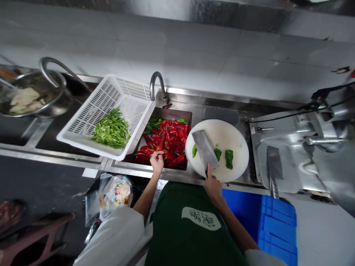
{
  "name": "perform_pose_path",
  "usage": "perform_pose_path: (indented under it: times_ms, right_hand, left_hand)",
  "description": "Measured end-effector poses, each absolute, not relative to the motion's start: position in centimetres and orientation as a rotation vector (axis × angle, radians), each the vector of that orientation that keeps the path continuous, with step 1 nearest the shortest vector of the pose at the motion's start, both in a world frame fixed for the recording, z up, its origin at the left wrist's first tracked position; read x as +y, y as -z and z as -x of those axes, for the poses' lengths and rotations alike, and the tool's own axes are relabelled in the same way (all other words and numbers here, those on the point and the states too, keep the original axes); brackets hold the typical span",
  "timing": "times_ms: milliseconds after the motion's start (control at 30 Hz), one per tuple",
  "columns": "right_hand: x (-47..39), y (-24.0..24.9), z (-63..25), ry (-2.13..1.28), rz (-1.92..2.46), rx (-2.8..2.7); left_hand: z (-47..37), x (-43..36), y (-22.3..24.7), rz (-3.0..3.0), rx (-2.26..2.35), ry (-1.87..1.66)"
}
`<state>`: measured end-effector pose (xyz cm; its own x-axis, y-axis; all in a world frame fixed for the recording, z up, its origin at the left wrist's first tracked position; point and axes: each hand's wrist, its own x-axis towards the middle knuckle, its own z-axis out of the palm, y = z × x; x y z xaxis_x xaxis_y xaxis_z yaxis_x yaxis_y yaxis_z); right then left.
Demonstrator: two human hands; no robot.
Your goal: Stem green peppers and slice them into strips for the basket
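My right hand [213, 186] grips a broad-bladed cleaver [204, 147], its index finger reaching onto the blade. The blade lies tilted over the round white cutting board [235, 136]. Green pepper pieces [229, 159] rest on the board to the right of the blade, and a lighter green pepper piece [194, 150] shows to its left. My left hand [157, 162] is over the front edge of the sink, its fingers curled together beside the red peppers [173, 142]. What those fingers hold, if anything, is hidden. Green peppers [153, 125] lie at the back left of the sink.
A white plastic basket [83, 123] with cut green stalks sits left of the sink, below a curved faucet [155, 83]. A metal pot [59, 99] stands far left. Rightward are another cleaver [273, 168] on a metal machine, and a blue crate [279, 221] below. A bag-lined bin [111, 195] stands low left.
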<state>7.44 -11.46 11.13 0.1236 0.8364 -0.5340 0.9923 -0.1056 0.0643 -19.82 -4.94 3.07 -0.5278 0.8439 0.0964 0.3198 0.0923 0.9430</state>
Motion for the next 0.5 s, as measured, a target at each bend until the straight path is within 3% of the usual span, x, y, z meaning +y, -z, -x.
perform_pose_path:
  times_ms: [200, 333, 500]
  right_hand:
    - [-11.1, -12.0, -8.1, 0.647, -2.026, 1.776]
    - [-12.9, -14.4, -11.9, 0.695, -2.365, 1.808]
    - [-16.0, -13.9, -18.6, 0.750, -2.858, 1.751]
  left_hand:
    - [18.7, -1.2, -3.3, -1.228, 1.781, -1.435]
    - [14.9, 2.7, -4.6, -1.449, 1.630, -1.399]
    - [4.9, 3.7, -6.3, -1.746, 1.224, -0.990]
